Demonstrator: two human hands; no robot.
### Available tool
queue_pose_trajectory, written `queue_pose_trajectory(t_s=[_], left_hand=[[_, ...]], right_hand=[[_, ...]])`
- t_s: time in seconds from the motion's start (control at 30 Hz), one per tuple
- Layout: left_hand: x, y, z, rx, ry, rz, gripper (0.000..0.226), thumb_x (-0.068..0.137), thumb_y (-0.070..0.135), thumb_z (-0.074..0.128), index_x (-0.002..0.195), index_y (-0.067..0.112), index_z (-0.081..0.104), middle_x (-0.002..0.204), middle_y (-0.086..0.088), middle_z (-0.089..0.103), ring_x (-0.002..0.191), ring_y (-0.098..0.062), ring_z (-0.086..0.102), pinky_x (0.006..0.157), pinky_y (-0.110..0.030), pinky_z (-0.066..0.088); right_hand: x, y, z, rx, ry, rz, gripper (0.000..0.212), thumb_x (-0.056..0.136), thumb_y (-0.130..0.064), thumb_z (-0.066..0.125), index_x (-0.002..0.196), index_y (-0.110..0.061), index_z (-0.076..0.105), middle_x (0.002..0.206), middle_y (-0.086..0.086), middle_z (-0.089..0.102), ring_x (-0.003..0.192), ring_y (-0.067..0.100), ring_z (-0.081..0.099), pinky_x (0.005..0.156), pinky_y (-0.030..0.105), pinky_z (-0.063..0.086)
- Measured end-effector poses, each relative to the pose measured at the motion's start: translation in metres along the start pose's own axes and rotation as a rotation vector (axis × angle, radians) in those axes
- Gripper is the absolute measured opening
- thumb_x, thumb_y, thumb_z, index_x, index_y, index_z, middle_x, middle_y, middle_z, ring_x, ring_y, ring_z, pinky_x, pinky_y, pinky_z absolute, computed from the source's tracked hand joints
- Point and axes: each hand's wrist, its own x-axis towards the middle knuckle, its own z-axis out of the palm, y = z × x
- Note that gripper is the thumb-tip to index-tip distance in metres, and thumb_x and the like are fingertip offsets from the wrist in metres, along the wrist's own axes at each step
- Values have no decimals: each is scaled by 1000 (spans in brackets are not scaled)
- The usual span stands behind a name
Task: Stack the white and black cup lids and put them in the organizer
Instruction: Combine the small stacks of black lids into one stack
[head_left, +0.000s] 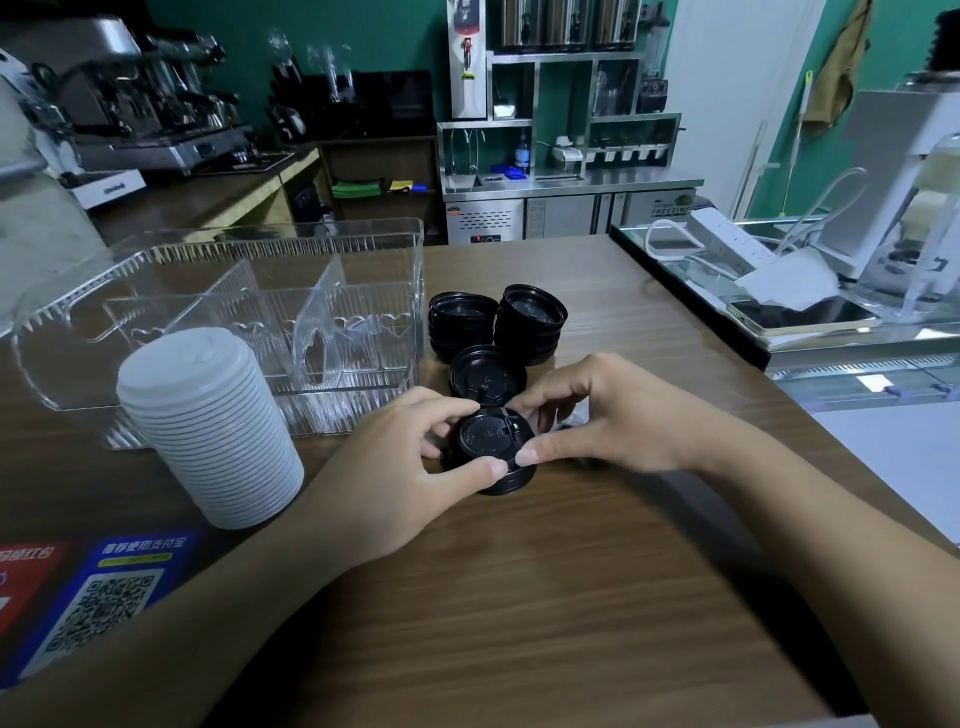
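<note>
The short stack of black lids (492, 451) just in front of the clear organizer (249, 317) could go askew or topple if the top lid seats crooked, since a loose black lid (485, 375) lies just behind it. The left hand (410, 467) and right hand (597, 415) both pinch its rim with curled fingers, though how many lids it holds is hard to tell.

We count one tall stack of white plastic lids (208, 431), four short stacks of black plastic lids (491, 452), and one clear plastic organizer (260, 291).
</note>
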Motion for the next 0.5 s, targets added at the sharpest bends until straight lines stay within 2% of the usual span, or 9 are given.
queue_pose_trajectory(t_s=[0.13, 0.27, 0.4, 0.43, 0.5], left_hand=[[1, 0, 0, -11, 0, -24, 79, 78, 83, 73, 146, 41, 74, 125, 30, 68, 120, 3, 69, 102, -30, 62], [1, 0, -1, -21, -2, -44, 79, 77, 83, 75, 144, 43, 75, 125, 31, 69, 119, 4, 70, 103, -31, 62], [1, 1, -1, -29, -7, -42, 69, 77, 80, 77, 137, 46, 76, 125, 32, 69, 119, 4, 70, 102, -31, 62], [1, 1, -2, -28, -6, -42, 67, 78, 79, 77, 135, 46, 76, 125, 31, 70, 119, 4, 70, 102, -31, 62], [1, 0, -2, -17, -9, -41, 65, 79, 79, 76, 135, 48, 74, 124, 30, 73, 120, 4, 70, 103, -31, 62]], right_hand=[[1, 0, 0, -6, -17, -1, 35, 91, -28, 93, 125, -23, 85, 102, -12, 83, 88, 9, 75, 78, 21, 56], [1, 2, 1, -10, -19, -7, 33, 91, -30, 92, 122, -23, 86, 98, -15, 82, 84, -1, 72, 79, 17, 54], [2, 3, 0, -7, 51, -8, 17, 98, -32, 86, 107, -17, 87, 90, -4, 82, 59, 1, 67, 62, 15, 49], [4, 5, 1, -44, 114, -28, 14, 100, -31, 84, 103, -17, 87, 88, -6, 81, 61, 2, 68, 64, 16, 50], [8, 12, 3, -178, 262, -79, 8, 99, -24, 86, 105, -19, 86, 93, -13, 79, 78, 1, 70, 76, 18, 50]])
